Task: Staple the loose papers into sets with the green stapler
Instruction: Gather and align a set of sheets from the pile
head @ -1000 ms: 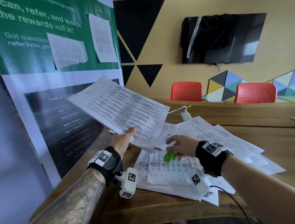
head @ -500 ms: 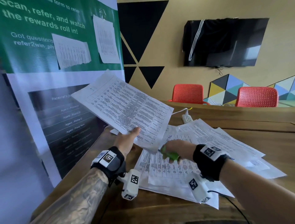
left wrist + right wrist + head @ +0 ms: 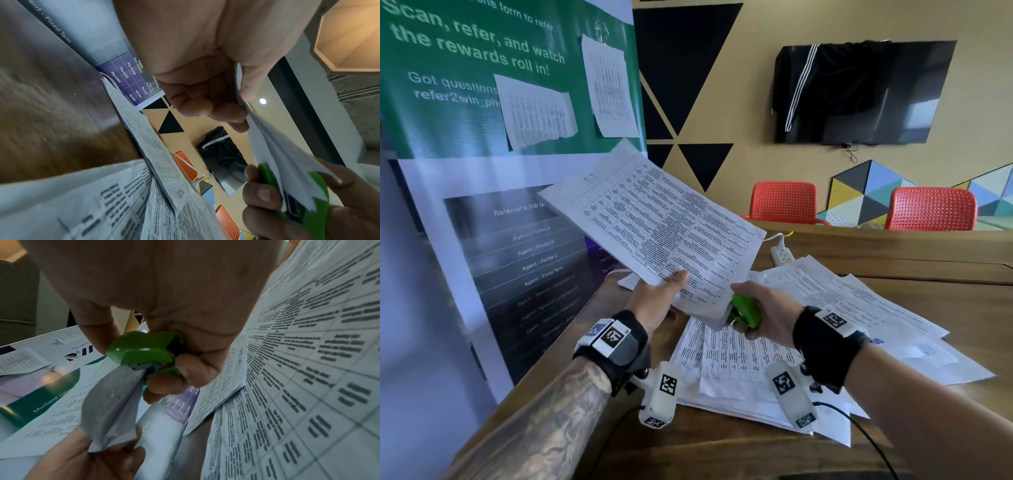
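Observation:
My left hand (image 3: 664,301) pinches a set of printed papers (image 3: 654,229) by its near edge, thumb on top, and holds it up over the table's left side. The right hand (image 3: 760,311) grips the small green stapler (image 3: 747,307) in the air. The set's near corner (image 3: 115,402) sits inside the stapler's mouth (image 3: 144,353), between its green top and base. In the left wrist view the paper corner (image 3: 287,172) runs between the stapler's (image 3: 316,211) green halves. A spread of loose printed sheets (image 3: 825,329) covers the wooden table (image 3: 722,455) below both hands.
A standing green and white banner (image 3: 482,137) with two sheets stuck on it rises close on the left. A white power strip (image 3: 782,255) lies beyond the papers. Two red chairs (image 3: 784,202) stand behind the far table edge, under a wall screen (image 3: 859,92).
The right hand lifted the stapler off the sheets and brought it up to the near corner of the held set. The left hand raised the set slightly.

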Tool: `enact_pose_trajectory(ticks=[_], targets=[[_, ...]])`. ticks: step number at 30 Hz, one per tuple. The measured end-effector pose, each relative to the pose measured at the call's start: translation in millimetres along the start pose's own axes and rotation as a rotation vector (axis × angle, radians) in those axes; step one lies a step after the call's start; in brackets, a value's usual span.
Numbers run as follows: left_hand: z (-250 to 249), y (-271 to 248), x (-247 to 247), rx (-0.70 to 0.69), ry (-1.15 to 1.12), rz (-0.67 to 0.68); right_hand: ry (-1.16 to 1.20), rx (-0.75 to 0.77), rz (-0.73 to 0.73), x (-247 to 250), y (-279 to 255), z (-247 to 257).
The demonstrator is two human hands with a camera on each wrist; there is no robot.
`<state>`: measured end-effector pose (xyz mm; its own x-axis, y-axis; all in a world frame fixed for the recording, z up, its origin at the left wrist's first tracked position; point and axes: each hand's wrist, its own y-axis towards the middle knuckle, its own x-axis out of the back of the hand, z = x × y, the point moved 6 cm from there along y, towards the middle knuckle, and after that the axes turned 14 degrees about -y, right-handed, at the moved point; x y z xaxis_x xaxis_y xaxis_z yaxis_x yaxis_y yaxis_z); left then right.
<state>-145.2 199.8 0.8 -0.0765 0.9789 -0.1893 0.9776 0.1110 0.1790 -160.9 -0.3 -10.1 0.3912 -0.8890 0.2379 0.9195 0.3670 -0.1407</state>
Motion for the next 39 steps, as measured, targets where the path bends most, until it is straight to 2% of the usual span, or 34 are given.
enact_pose_trajectory(ticks=[4, 8, 12, 18, 23, 26, 28, 36, 39], targets=[[9, 6, 5, -0.022, 0.088, -0.026, 0.014, 0.029, -0.066, 10, 2, 3], [-8, -1, -2, -0.133, 0.136, 0.022, 0.025, 0.030, -0.127, 20, 2, 3], [-15, -8, -13, -0.177, 0.123, 0.072, -0.001, 0.003, -0.167, 23, 3, 2], [-3, -3, -14, -0.101, 0.038, -0.008, -0.224, -0.016, -0.187, 1, 10, -5], [2, -1, -12, -0.064, 0.087, -0.061, -0.260, 0.001, -0.332, 1, 17, -1], [-4, -8, -18, -0.054, 0.065, -0.037, -0.354, 0.039, -0.461, 4, 19, 4], [-11, -14, -21, -0.042, 0.119, -0.022, -0.365, 0.078, -0.492, 3, 17, 10], [-10, -12, -24, 0.040, 0.204, -0.014, -0.294, 0.175, -0.518, 5, 24, 13], [-8, -4, -22, 0.099, 0.169, -0.047, -0.343, 0.059, -0.413, 9, 23, 6]])
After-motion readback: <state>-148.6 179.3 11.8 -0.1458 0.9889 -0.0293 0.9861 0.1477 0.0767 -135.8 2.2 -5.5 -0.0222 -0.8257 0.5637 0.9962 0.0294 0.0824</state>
